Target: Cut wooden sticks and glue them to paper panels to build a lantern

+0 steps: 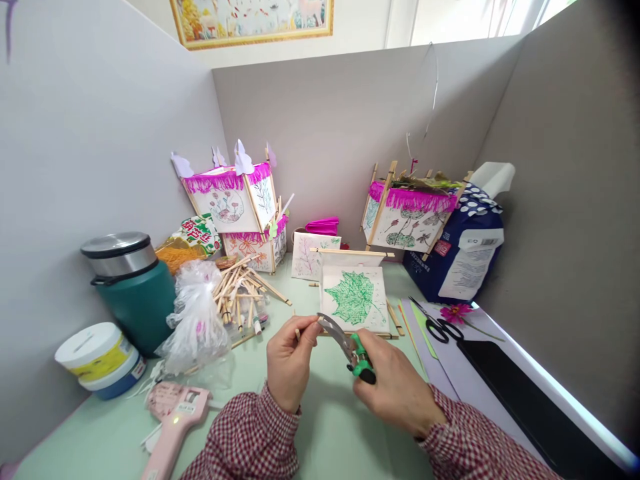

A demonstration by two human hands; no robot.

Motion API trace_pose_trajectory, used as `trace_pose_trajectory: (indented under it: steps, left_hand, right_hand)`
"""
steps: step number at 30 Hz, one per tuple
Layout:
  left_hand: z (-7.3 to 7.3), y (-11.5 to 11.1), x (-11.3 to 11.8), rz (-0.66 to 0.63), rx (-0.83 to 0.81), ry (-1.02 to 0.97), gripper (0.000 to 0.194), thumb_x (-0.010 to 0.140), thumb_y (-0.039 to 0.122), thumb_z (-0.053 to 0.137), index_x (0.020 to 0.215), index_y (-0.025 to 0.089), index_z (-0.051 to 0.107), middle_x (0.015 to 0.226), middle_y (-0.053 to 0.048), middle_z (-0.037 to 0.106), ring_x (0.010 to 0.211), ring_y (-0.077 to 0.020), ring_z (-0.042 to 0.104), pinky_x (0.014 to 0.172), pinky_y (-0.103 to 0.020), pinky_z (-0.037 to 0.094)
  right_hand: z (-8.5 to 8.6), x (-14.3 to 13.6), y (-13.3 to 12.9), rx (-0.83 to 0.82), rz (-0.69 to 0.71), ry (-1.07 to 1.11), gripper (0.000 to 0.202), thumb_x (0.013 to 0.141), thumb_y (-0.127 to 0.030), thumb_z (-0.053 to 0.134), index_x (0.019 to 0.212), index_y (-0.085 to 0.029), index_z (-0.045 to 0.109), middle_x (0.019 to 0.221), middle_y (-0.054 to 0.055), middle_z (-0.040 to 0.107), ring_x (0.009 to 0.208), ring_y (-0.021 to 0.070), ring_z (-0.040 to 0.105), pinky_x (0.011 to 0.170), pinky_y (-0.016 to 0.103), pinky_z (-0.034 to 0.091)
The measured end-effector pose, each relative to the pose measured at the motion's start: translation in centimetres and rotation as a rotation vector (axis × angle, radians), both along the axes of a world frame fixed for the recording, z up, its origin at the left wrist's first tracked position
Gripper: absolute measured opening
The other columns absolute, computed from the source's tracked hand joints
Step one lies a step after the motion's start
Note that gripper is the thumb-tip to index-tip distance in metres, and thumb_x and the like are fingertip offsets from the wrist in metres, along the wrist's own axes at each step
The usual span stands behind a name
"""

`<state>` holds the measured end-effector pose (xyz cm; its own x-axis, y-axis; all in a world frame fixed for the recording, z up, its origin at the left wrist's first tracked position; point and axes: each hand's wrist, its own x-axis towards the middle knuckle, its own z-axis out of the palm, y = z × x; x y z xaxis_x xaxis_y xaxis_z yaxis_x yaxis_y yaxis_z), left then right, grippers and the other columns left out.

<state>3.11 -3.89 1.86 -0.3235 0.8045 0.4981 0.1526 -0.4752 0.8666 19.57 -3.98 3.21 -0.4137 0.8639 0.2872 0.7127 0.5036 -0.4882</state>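
My right hand (395,377) is wrapped round the green handles of a pair of pruning shears (340,337). Their curved metal blades point up and left, to the fingertips of my left hand (290,360). Between thumb and fingers, my left hand pinches a thin wooden stick (298,333); its end lies at the blade tips. I cannot tell whether the blades touch it. Just behind the hands is a white panel (327,313) with a green maple leaf print (355,297), edged with wooden sticks.
Wooden sticks (245,287), a plastic bag (195,320), a teal flask (133,293), a white tub (100,353) and a pink glue gun (175,427) fill the left. Decorated lanterns (230,200) stand behind. At right are black scissors (440,327), a pink flower (455,313) and a dark blue package (460,247).
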Motion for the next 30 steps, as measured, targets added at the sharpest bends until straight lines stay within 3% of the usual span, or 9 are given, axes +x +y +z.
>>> trace_pose_trajectory:
  steps: [8,30]
  left_hand:
    - [0.0,-0.1,-0.1,-0.019,-0.001,-0.003,0.012,0.078,0.026,0.059,0.081,0.018,0.067,0.062,0.001,0.057,0.056,-0.0083,0.049,0.054,-0.02,0.04]
    - [-0.1,0.1,-0.1,0.011,0.099,0.073,0.007,0.077,0.021,0.06,0.076,0.017,0.064,0.067,0.001,0.059,0.06,-0.009,0.051,0.056,-0.021,0.041]
  right_hand:
    - [0.4,0.1,-0.2,-0.067,0.037,0.008,0.023,0.057,-0.008,0.044,0.072,-0.021,0.032,0.069,-0.002,0.046,0.061,0.0129,0.039,0.053,0.025,0.024]
    - [-0.8,0.4,0.3,-0.007,0.007,-0.042,0.02,0.062,-0.013,0.046,0.077,-0.021,0.037,0.072,0.0,0.051,0.066,0.0168,0.046,0.057,0.028,0.029]
